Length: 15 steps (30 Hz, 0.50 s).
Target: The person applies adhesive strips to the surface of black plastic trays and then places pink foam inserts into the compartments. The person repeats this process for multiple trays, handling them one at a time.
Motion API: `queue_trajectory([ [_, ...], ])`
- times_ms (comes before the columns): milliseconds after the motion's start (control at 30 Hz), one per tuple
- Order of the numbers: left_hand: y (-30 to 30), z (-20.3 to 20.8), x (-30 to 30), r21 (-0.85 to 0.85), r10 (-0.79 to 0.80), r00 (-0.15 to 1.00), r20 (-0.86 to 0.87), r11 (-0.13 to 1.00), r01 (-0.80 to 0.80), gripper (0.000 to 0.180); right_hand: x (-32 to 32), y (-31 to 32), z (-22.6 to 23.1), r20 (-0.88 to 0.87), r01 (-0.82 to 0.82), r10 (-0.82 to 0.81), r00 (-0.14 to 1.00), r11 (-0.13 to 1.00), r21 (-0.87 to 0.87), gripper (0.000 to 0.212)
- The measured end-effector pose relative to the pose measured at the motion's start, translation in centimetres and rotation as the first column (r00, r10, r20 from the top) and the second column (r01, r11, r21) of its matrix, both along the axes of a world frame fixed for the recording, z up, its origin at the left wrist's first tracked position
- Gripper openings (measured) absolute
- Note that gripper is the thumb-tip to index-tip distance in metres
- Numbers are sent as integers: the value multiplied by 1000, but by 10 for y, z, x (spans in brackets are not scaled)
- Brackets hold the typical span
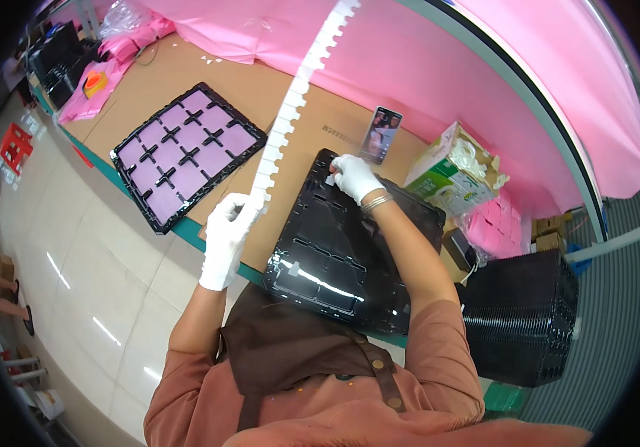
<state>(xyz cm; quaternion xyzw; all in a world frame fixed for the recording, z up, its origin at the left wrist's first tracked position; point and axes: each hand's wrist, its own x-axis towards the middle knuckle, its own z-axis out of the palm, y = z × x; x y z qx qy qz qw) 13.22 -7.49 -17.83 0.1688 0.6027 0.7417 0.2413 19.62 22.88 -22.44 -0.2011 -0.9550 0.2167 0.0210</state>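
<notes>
My left hand [228,231], in a white glove, is closed around the lower end of a long white strip [284,119] with a row of small tabs along one edge. The strip rises from the hand past the table's far side. In front of me lies a glossy black plastic tray [320,249], with small light pieces near its near-left and near-right corners. At its far-left corner is my gloved right hand [356,179], fingertips pinched together. A small white tab [330,179] shows at those fingertips, close to the tray surface.
Left on the cardboard-covered table [186,63] lies a black-framed tray [186,156] with lilac panels. A phone [382,134] leans behind my right hand, beside an opened green-and-white carton [450,171]. Stacked black trays [517,316] stand at right; a pink sheet [424,59] hangs behind.
</notes>
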Motion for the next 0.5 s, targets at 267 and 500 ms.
queue_trajectory([
  [267,-2,-8,-11,-39,-32,996,87,999,36,16,-8,-6,16,169,-82,56,984,985,152,16],
  [500,-2,-9,-10,-28,-40,997,68,999,42,16,18,-17,23,121,-156,133,984,964,213,17],
])
